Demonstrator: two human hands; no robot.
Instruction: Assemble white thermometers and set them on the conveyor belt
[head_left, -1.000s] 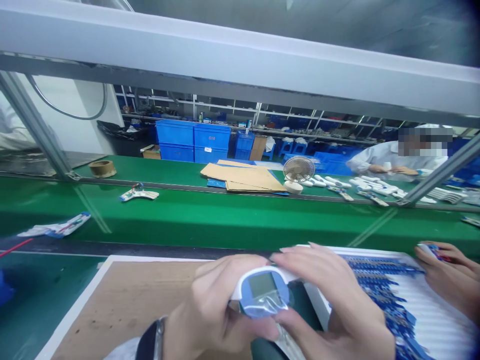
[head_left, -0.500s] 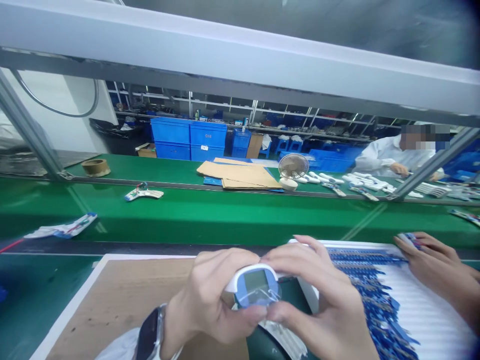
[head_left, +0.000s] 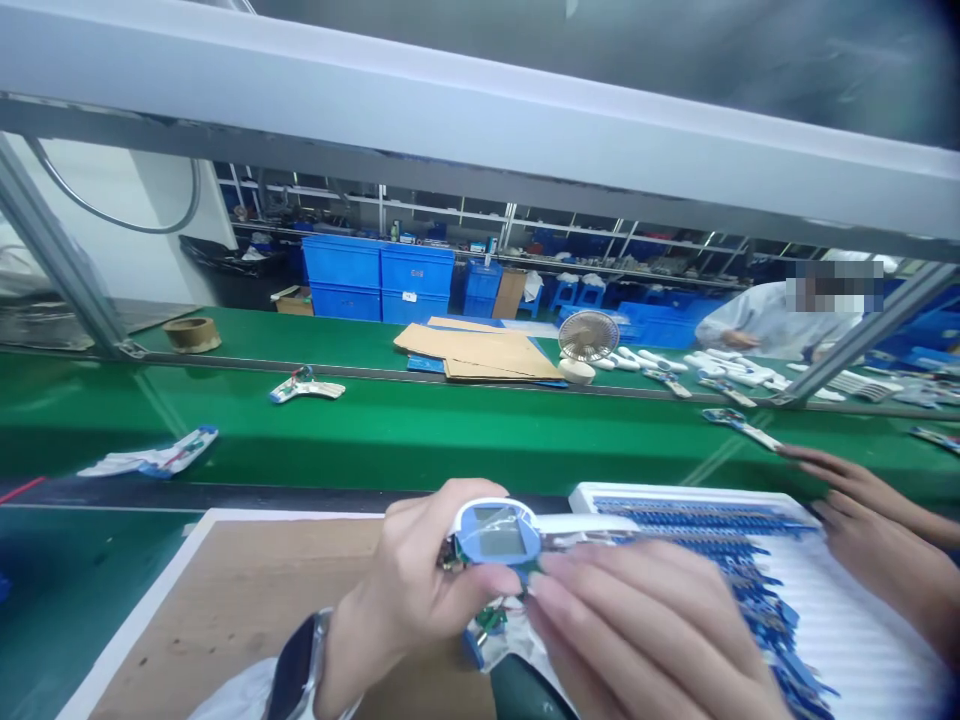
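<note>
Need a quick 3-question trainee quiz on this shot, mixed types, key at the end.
1. Open: what colour directly frames the screen held in the left hand?

2. True or false: the white tray of blue parts lies to the left of the brown board.

3. Choose: what stands at the right end of the cardboard sheets?
A) a lamp
B) a small fan
C) a bottle

Key:
1. Blue.
2. False: the white tray is right of the brown board.
3. B.

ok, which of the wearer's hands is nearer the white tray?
Right. The right hand overlaps the left side of the white tray in view; the left hand is farther left, holding the screen device.
</note>
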